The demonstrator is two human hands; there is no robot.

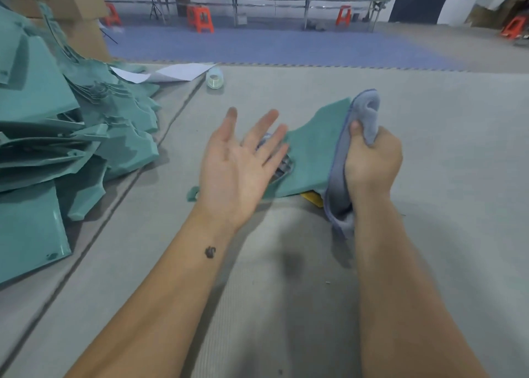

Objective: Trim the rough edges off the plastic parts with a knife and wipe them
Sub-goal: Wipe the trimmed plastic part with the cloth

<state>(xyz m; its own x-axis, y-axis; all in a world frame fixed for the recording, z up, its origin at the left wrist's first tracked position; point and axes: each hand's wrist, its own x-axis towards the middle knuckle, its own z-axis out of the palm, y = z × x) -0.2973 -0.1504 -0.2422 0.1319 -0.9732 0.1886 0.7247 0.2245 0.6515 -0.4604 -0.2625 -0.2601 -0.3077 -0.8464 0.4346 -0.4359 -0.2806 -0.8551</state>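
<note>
A person's right hand [372, 160] was clenched around a bunched blue-grey cloth [337, 183], pressing it against the right edge of a teal plastic part [312, 151] lying on the grey mat [429, 234]. The left hand [237, 163] was released, palm up and fingers spread, in front of the part's left end. A yellow object [312, 198] peeked from under the part. A heap of teal parts [57, 137] lay well apart at left.

Soft even daylight, faint shadows, blurred wide-angle edges.
</note>
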